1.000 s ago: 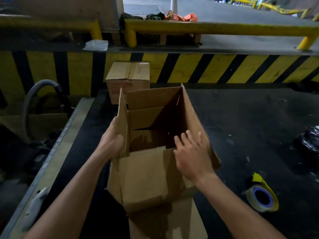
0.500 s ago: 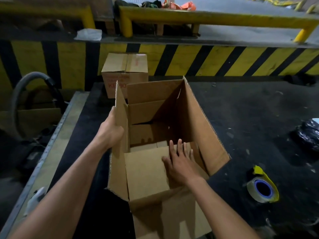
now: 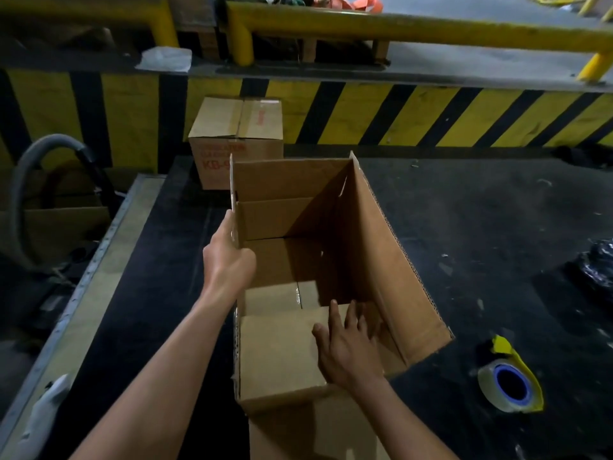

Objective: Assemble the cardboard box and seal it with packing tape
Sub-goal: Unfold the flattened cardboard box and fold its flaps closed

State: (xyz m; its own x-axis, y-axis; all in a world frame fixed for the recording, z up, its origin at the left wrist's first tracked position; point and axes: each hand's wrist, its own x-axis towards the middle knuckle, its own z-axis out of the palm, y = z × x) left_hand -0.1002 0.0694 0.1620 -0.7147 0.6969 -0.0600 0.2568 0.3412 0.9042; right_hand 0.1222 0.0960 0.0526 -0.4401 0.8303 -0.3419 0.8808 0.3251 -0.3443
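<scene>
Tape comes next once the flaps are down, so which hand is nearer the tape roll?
The right hand. It presses the inner flap of the open box, with the tape roll on the floor to its right. The left hand grips the box's left wall, farther away.

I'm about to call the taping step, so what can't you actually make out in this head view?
- Left hand: fingers hidden behind the open box's left wall.
- Box bottom: the near flap and right hand cover the seam.
- Tape roll: free end not discernible.
- Closed box: red print blurred, partly blocked by the open box.
- Black bag: cut off at right edge.
</scene>
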